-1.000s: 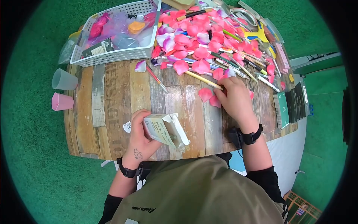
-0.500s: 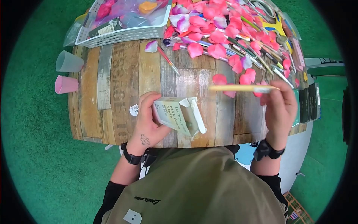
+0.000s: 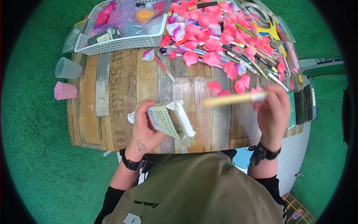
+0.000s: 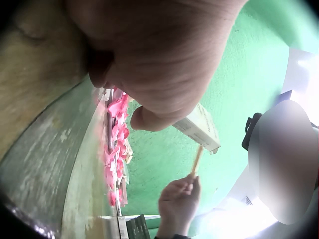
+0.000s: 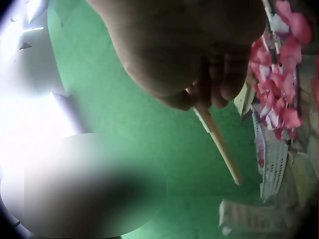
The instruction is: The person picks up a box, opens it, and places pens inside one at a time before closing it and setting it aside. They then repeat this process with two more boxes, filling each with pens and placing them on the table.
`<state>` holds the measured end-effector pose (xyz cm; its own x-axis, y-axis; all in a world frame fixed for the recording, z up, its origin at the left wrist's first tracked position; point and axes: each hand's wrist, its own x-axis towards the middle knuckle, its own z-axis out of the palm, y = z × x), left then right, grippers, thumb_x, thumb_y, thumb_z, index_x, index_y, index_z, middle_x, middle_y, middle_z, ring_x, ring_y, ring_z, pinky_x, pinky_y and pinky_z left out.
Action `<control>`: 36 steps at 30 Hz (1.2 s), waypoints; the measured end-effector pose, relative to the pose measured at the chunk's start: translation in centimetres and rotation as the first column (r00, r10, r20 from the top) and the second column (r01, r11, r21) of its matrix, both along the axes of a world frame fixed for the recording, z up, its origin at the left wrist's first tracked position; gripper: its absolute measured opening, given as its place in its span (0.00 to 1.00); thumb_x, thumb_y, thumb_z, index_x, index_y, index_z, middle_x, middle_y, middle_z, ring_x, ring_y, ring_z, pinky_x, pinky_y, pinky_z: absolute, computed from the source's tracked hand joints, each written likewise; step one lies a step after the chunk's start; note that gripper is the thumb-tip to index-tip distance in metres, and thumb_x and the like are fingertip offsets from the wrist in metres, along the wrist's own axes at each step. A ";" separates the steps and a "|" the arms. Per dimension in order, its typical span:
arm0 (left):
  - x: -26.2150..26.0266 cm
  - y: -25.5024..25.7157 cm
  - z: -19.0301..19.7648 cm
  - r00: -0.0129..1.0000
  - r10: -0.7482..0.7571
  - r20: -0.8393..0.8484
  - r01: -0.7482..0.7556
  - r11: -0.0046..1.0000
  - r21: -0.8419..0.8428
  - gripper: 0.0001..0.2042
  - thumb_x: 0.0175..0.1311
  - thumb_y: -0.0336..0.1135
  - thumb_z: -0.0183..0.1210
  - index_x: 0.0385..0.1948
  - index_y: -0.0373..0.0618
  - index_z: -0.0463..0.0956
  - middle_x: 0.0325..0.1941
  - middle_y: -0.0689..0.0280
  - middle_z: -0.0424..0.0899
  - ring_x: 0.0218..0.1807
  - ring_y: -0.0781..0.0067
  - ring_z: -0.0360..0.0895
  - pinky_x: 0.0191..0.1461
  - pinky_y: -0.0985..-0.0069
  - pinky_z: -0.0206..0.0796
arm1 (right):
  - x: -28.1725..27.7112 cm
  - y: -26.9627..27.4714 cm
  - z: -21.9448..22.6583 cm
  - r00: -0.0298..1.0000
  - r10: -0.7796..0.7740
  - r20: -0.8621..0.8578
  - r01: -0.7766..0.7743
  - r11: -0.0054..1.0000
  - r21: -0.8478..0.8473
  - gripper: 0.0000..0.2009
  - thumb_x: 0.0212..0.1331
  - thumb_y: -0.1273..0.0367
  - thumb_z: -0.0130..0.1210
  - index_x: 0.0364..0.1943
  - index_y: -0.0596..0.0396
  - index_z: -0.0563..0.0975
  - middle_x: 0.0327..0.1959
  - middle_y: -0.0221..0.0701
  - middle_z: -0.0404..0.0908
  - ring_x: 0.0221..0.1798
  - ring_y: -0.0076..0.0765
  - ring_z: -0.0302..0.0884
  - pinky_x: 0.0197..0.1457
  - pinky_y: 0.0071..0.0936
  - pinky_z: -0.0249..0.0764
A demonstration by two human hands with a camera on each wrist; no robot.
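My left hand point(image 3: 143, 130) grips a small pale cardboard box point(image 3: 162, 121) with printed lettering, tilted near the table's front edge. Its torn-looking end faces right with the flap up. To the right, my right hand point(image 3: 274, 112) pinches a pale yellow, pen-shaped stick point(image 3: 231, 99) by the end with a white label. The stick is raised over the table, its free end pointing left towards the box, with a space between them in the head view. In the right wrist view, the stick point(image 5: 224, 152) slants down below the fingers, near the box point(image 5: 249, 215).
Pink and purple petals point(image 3: 212, 58) lie heaped over pens and brushes at the back. A white basket point(image 3: 123, 44) with bagged items stands back left. One brush point(image 3: 165, 69) lies apart. Two cups point(image 3: 68, 69) are at the left edge, dark boxes point(image 3: 305, 104) at the right edge.
My right hand has picked up the pale yellow stick from beside the petals, lifted it and brought it nearer my body. My left hand still holds the box, its open end facing right.
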<state>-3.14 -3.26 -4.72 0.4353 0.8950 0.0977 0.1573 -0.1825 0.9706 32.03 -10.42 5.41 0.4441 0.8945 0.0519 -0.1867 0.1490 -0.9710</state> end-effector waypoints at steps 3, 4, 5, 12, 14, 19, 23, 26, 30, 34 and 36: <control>-0.2 0.3 -0.2 0.997 -0.027 -0.073 0.035 0.993 0.109 0.43 0.46 0.25 0.77 0.68 0.45 0.62 0.66 0.54 0.67 0.65 0.55 0.72 0.69 0.63 0.67 | 1.6 3.4 -3.9 0.999 0.039 0.014 -0.032 0.935 -0.352 0.11 0.73 0.67 0.62 0.52 0.59 0.82 0.35 0.27 0.86 0.34 0.21 0.83 0.37 0.20 0.78; -0.2 0.5 -0.3 0.994 -0.039 -0.102 0.057 0.983 0.175 0.44 0.46 0.25 0.77 0.68 0.45 0.62 0.66 0.54 0.66 0.65 0.55 0.72 0.69 0.63 0.67 | 1.6 4.1 -4.4 0.988 0.113 0.109 -0.062 0.919 -0.389 0.12 0.74 0.67 0.62 0.53 0.60 0.82 0.35 0.28 0.87 0.35 0.22 0.84 0.37 0.21 0.78; -0.1 0.5 -0.2 0.995 -0.035 -0.097 0.052 0.982 0.179 0.44 0.46 0.25 0.77 0.68 0.45 0.62 0.66 0.54 0.67 0.65 0.54 0.72 0.69 0.63 0.67 | 1.3 4.7 -4.6 0.962 0.189 0.197 -0.087 0.898 -0.432 0.13 0.74 0.67 0.62 0.54 0.60 0.82 0.36 0.28 0.87 0.36 0.22 0.84 0.38 0.21 0.78; 0.2 0.4 -0.1 0.994 -0.024 -0.102 0.043 0.980 0.194 0.43 0.46 0.26 0.78 0.68 0.44 0.63 0.65 0.52 0.68 0.65 0.52 0.72 0.69 0.62 0.68 | -0.1 9.2 -3.8 0.436 0.280 0.855 0.050 0.941 -0.334 0.12 0.66 0.62 0.63 0.43 0.56 0.88 0.40 0.44 0.88 0.43 0.54 0.87 0.49 0.42 0.82; 0.3 0.5 0.1 0.993 -0.026 -0.119 0.051 0.975 0.218 0.43 0.46 0.27 0.78 0.67 0.44 0.63 0.65 0.52 0.68 0.65 0.51 0.72 0.68 0.61 0.68 | -0.4 10.6 -4.5 0.234 0.335 0.913 -0.006 0.939 -0.343 0.12 0.65 0.63 0.64 0.43 0.57 0.88 0.40 0.44 0.87 0.44 0.54 0.86 0.50 0.45 0.81; 0.5 0.4 0.7 0.991 -0.014 -0.132 0.047 0.968 0.246 0.42 0.46 0.28 0.78 0.67 0.44 0.65 0.63 0.51 0.70 0.64 0.49 0.72 0.68 0.60 0.68 | -1.7 11.4 -4.4 0.210 0.378 0.902 0.032 0.919 -0.393 0.13 0.59 0.64 0.67 0.44 0.54 0.87 0.40 0.43 0.85 0.48 0.54 0.84 0.54 0.47 0.79; 0.7 0.4 0.9 0.989 -0.008 -0.148 0.048 0.961 0.271 0.42 0.46 0.28 0.78 0.67 0.45 0.65 0.64 0.51 0.70 0.64 0.49 0.72 0.68 0.60 0.68 | -1.7 11.3 -4.6 0.184 0.448 0.875 -0.076 0.894 -0.442 0.12 0.59 0.63 0.67 0.44 0.54 0.87 0.39 0.42 0.84 0.49 0.53 0.83 0.57 0.46 0.78; 0.6 0.4 0.8 0.988 -0.004 -0.157 0.049 0.957 0.284 0.42 0.46 0.28 0.78 0.67 0.45 0.65 0.64 0.51 0.70 0.64 0.49 0.73 0.67 0.60 0.69 | -1.5 11.7 -3.7 0.266 0.471 0.841 -0.149 0.882 -0.448 0.12 0.61 0.62 0.66 0.43 0.53 0.87 0.39 0.41 0.85 0.50 0.54 0.82 0.57 0.47 0.78; 0.7 0.3 1.0 0.986 -0.005 -0.165 0.054 0.954 0.296 0.42 0.46 0.28 0.78 0.67 0.45 0.65 0.64 0.51 0.70 0.63 0.49 0.73 0.67 0.60 0.69 | -0.6 12.8 -4.6 0.218 0.302 0.928 0.004 0.951 -0.310 0.11 0.60 0.63 0.66 0.43 0.52 0.88 0.41 0.41 0.85 0.51 0.53 0.83 0.57 0.47 0.78; 0.8 0.4 1.1 0.987 -0.007 -0.160 0.055 0.953 0.298 0.42 0.46 0.28 0.78 0.67 0.45 0.65 0.63 0.50 0.71 0.63 0.48 0.73 0.67 0.59 0.70 | 0.1 12.5 -3.3 -0.004 0.409 0.913 0.028 0.912 -0.409 0.10 0.61 0.66 0.66 0.43 0.55 0.87 0.41 0.42 0.85 0.48 0.53 0.83 0.55 0.44 0.79; 0.7 0.4 0.9 0.987 -0.001 -0.162 0.051 0.952 0.301 0.42 0.46 0.28 0.78 0.67 0.45 0.65 0.63 0.50 0.71 0.63 0.48 0.73 0.67 0.59 0.70 | 0.6 12.4 -3.6 0.086 0.431 0.898 -0.032 0.902 -0.430 0.10 0.60 0.67 0.65 0.43 0.55 0.87 0.40 0.41 0.85 0.48 0.53 0.83 0.54 0.44 0.79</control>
<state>-2.43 -2.90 -3.78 0.4900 0.8220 0.2902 0.2954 -0.4698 0.8318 32.61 2.02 1.76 -0.0419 0.9989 0.0186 0.9461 0.0457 -0.3206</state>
